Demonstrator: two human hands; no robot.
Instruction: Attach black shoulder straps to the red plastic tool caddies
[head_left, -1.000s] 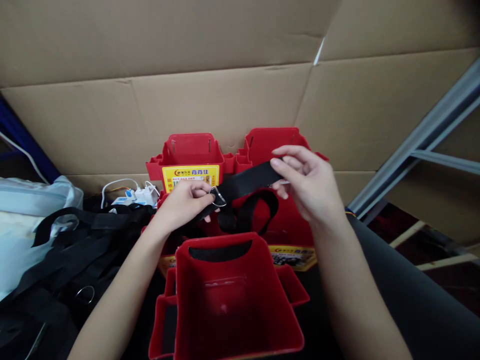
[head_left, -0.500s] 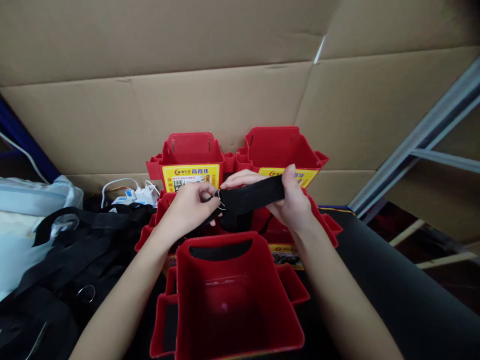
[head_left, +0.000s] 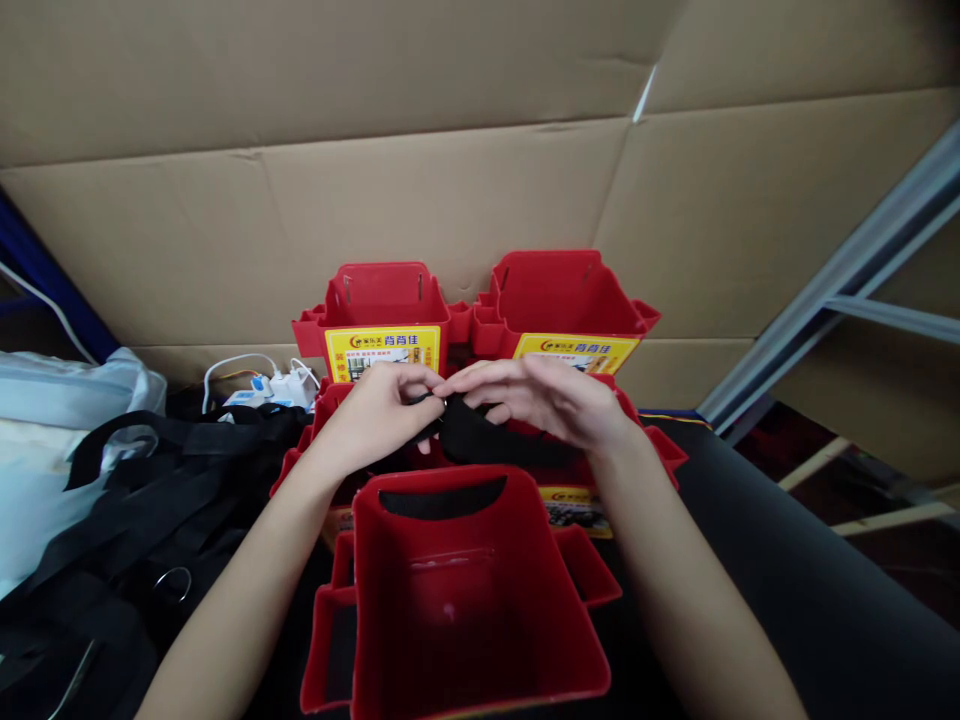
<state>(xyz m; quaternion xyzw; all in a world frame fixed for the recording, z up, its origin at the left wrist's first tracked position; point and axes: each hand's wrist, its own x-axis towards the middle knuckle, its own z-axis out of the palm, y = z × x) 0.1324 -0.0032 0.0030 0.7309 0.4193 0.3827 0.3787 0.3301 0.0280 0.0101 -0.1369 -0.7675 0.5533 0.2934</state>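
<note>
My left hand [head_left: 386, 405] pinches a black webbing strap [head_left: 517, 445] where it meets a small metal ring [head_left: 445, 402], mostly hidden by the fingers. My right hand [head_left: 559, 398] lies over the strap with its fingers stretched out to the left. Its fingertips reach the ring beside my left fingertips, and the strap's free length droops beneath the palm. Both hands are above the middle red plastic bin [head_left: 660, 450]. Closer to me, a tilted red bin [head_left: 480, 600] shows its hollow inside and a handle slot with black strap behind it.
Two red bins with yellow labels, the back left bin [head_left: 382, 290] and the back right bin [head_left: 555, 285], stand against the cardboard wall [head_left: 450, 200]. Black straps [head_left: 150, 510] are heaped at left, near a white power plug [head_left: 292, 385] and a plastic bag [head_left: 45, 480].
My right hand has lowered and turned palm down, and its thumb has come off the strap. The strap's free end has dropped. My left hand keeps its pinch by the ring.
</note>
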